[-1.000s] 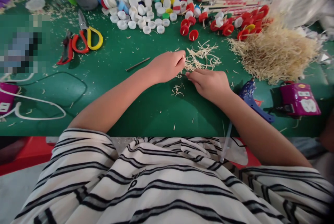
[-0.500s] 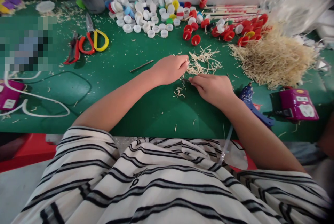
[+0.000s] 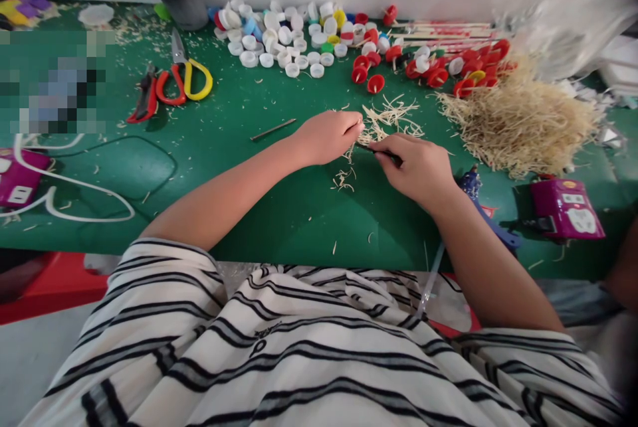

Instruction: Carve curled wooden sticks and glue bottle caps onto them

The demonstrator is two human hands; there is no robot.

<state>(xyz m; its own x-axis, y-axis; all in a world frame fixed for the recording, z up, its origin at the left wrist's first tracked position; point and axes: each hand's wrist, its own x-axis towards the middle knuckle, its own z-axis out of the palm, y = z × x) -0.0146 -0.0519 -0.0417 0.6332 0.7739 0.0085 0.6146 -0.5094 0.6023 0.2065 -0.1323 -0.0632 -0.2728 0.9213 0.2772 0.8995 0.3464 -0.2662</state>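
My left hand (image 3: 331, 137) is closed in a pinch just above the green table, with pale straw strands (image 3: 363, 137) at its fingertips. How many it grips is hidden. Close by on the right, my right hand (image 3: 419, 165) is closed around a thin dark tool (image 3: 379, 151) whose tip points left toward the strands; its exact kind is too small to tell. Loose straw (image 3: 391, 115) lies just beyond both hands. Short straw bits (image 3: 343, 179) are scattered below them on the table. A thin metal rod (image 3: 272, 129) rests left of my left hand.
Bottle caps (image 3: 284, 38) and red cap pieces (image 3: 376, 84) line the back. A big straw pile (image 3: 523, 118) lies right, with a purple box (image 3: 568, 208) and blue glue gun (image 3: 498, 228) nearer. Scissors (image 3: 198, 80), red-handled pliers (image 3: 144, 98) and a white cable (image 3: 94, 181) lie left.
My right hand has shifted slightly right and down, drawing the dark tool's tip back from the left fingertips, and more of the tool shows. My left hand has stayed nearly in place.
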